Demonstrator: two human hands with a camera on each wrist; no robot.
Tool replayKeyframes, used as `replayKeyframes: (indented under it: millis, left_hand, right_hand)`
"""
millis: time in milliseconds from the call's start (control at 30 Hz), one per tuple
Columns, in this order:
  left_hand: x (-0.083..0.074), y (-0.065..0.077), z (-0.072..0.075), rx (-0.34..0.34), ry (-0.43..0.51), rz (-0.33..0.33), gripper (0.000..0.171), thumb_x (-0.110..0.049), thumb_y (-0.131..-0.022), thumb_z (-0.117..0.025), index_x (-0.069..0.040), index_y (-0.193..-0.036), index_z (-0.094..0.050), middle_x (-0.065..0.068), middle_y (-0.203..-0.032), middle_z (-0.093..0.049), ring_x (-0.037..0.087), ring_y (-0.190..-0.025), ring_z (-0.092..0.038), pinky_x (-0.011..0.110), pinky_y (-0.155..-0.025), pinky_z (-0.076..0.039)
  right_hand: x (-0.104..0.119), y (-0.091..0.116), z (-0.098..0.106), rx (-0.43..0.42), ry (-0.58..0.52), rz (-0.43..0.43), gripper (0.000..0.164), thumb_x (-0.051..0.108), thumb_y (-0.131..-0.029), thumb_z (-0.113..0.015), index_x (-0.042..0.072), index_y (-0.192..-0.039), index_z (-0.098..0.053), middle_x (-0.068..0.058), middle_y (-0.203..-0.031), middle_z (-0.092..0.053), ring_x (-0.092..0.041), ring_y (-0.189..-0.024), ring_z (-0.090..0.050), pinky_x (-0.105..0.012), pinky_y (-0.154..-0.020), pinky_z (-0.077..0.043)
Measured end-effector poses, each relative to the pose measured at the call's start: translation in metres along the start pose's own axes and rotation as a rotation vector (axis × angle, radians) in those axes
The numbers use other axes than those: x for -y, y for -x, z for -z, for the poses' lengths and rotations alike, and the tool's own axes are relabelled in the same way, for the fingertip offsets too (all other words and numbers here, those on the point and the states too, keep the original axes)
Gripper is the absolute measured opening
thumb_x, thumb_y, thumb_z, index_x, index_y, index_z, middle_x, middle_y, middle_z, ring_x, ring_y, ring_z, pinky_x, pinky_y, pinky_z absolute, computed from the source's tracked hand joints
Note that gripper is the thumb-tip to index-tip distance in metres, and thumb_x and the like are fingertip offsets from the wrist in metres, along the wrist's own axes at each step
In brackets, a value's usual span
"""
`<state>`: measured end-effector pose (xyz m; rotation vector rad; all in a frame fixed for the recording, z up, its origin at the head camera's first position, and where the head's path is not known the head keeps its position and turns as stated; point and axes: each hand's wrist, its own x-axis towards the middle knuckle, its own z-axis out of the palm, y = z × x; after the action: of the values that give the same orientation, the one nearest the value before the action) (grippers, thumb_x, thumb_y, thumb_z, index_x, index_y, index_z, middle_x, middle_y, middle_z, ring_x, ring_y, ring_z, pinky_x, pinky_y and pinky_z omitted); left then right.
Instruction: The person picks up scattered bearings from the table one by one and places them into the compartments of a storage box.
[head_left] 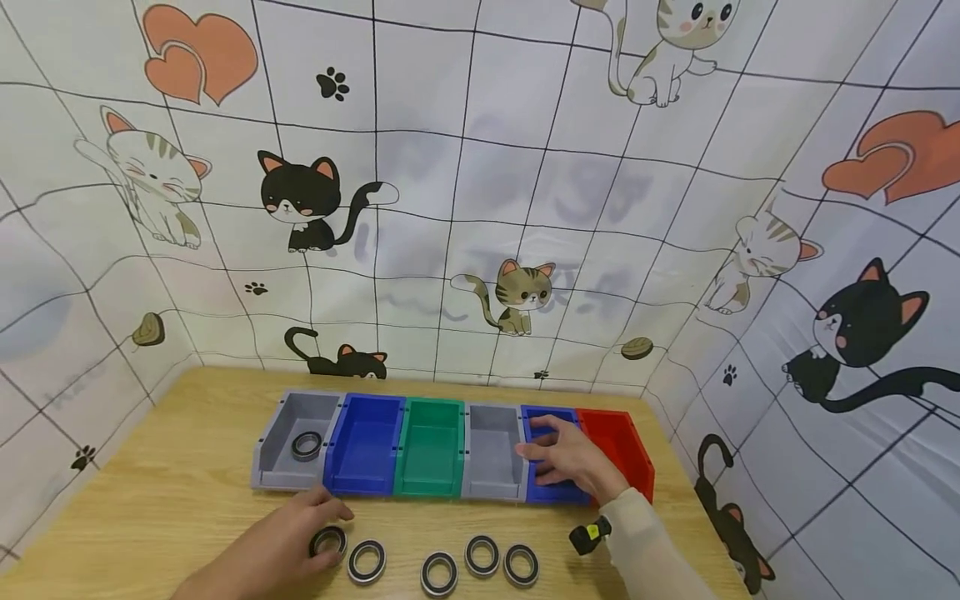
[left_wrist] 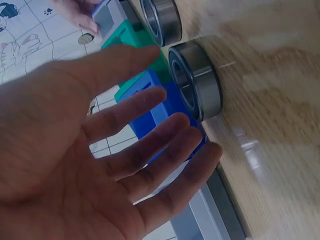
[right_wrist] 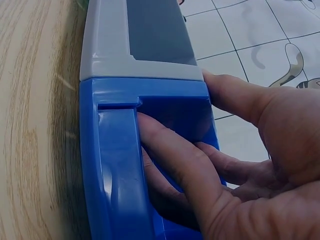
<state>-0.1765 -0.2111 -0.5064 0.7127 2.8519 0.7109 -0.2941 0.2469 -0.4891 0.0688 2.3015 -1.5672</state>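
My left hand (head_left: pixel 292 533) is low over the table beside a black-and-steel ball bearing (head_left: pixel 343 542), overlapping it in the head view. In the left wrist view its fingers are spread and loosely bent, with the thumb tip close to a bearing (left_wrist: pixel 207 85) and nothing in the palm. My right hand (head_left: pixel 566 457) reaches into the right-hand blue bin (right_wrist: pixel 117 165). Its fingers dip past the bin's front lip, while the thumb lies near the edge beside the grey bin (right_wrist: pixel 107 65). Part of those fingers is hidden inside; no object shows in them.
Several more bearings (head_left: pixel 352 563) lie along the table's front. Another bearing (head_left: pixel 295 447) sits in the left grey bin (head_left: pixel 288 482). The joined row continues with a blue bin (head_left: pixel 367 446), a green bin (head_left: pixel 433 442) and a red bin (head_left: pixel 618 442). Behind hangs a cat-patterned cloth (head_left: pixel 420 242).
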Motion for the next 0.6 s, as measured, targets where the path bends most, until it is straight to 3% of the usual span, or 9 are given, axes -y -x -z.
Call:
replayKeyframes:
  millis: [300, 600]
  left_hand:
    - [0.0036, 0.0018, -0.0035, 0.13, 0.098, -0.015, 0.041, -0.016, -0.088, -0.101, -0.019, -0.124, -0.083, -0.004, -0.121, -0.07, 0.006, -0.103, -0.066, 0.033, -0.09, -0.068]
    - [0.0067, -0.005, -0.0073, 0.087, 0.035, -0.097, 0.034, -0.01, -0.088, -0.101, -0.017, -0.117, -0.083, -0.006, -0.111, -0.069, 0.002, -0.095, -0.062, 0.03, -0.082, -0.065]
  right_hand:
    - [-0.0008, -0.0021, 0.0005, -0.006, 0.002, -0.001, 0.083, 0.022, -0.102, -0.094, 0.003, -0.171, -0.051, -0.033, -0.152, -0.068, -0.035, -0.1, -0.085, -0.056, -0.088, -0.075]
    - [-0.0024, 0.0011, 0.0004, -0.016, -0.014, -0.008, 0.084, 0.024, -0.102, -0.095, 0.004, -0.172, -0.051, -0.032, -0.154, -0.068, -0.034, -0.104, -0.086, -0.055, -0.089, -0.075]
